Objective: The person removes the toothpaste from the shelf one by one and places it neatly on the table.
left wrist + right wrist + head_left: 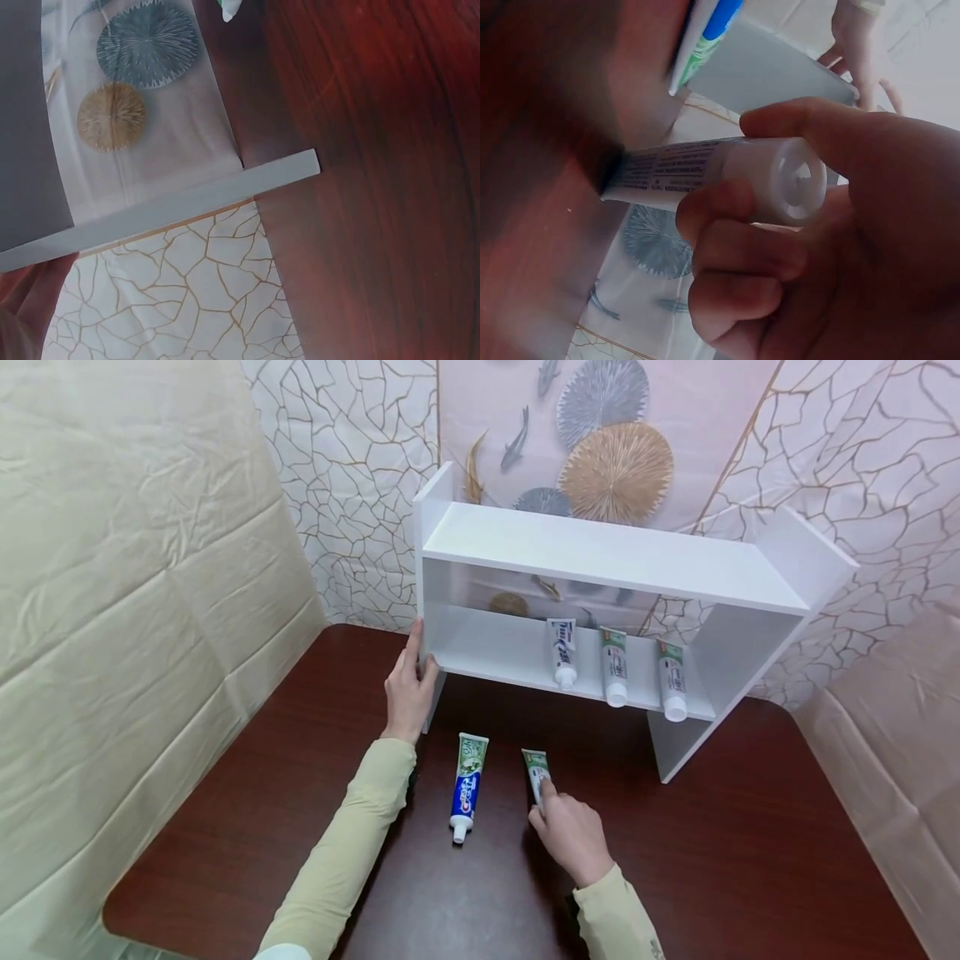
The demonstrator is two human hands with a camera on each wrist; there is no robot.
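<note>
My right hand (572,837) pinches a toothpaste tube (536,770) near its cap end. Thumb and curled fingers lie around the white cap (784,180) in the right wrist view, and the tube's flat end points down at the table. To the left of it, a green and blue toothpaste tube (467,787) lies on the table, cap toward me. My left hand (408,697) holds the left side panel of a white shelf (615,556), thumb at the front edge and fingers along the outer side. In the left wrist view that panel's edge (195,199) crosses the picture.
On the lower shelf board, three toothpaste tubes lie with caps toward the front: one white and purple (562,652), then two green and white, the middle one (614,664) and the right one (672,678). Patterned cloth (360,485) hangs behind the dark red table (247,810).
</note>
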